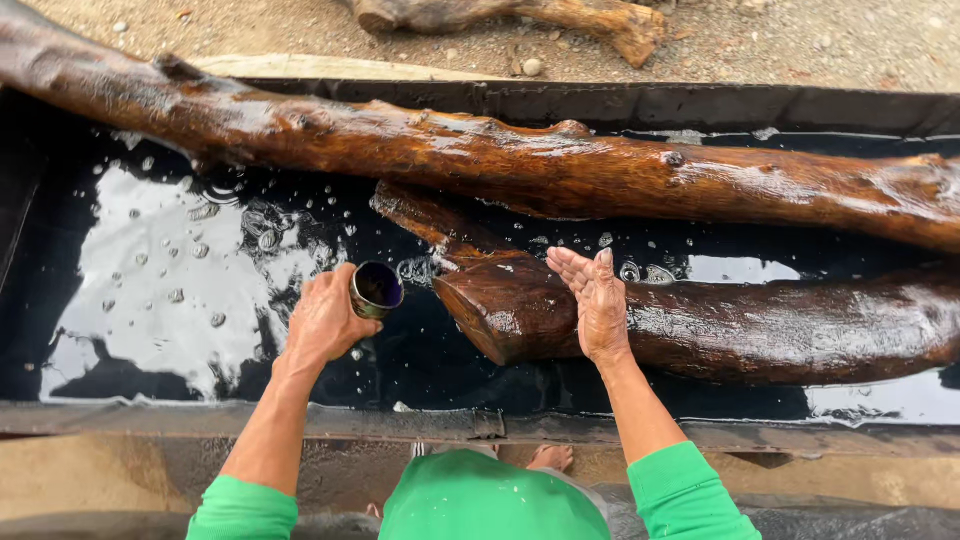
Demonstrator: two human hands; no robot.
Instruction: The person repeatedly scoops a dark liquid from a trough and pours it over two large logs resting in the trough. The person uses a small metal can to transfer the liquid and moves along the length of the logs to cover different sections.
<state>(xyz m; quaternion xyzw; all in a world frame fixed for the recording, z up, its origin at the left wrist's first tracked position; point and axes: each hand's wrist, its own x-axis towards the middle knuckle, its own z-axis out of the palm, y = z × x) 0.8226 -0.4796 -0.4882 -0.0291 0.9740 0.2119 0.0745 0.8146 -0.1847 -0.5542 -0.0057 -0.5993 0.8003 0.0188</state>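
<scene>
Logs lie wet and glossy in a long dark trough [620, 100] filled with black liquid [160, 270], whose surface carries bubbles and pale reflections. The left hand [325, 320] is curled around a small round tin cup [376, 289], fingers wrapped about its side, the cup's mouth tilted toward the right and dark inside. It hangs just above the liquid, near the cut end of the shorter log [700, 325], which lies along the near right part of the trough. The right hand [595, 300] is flat and spread, fingers together and pointing to the far side, its edge resting on the top of that shorter log close to the cut end; it grips nothing. Beyond both hands, a longer log [480, 160] stretches from far left to right across the trough, partly above the liquid. Green sleeves [680, 490] cover both forearms near the bottom edge. Past the trough's far wall, another piece of wood [560, 15] lies on gravelly ground [800, 40].
</scene>
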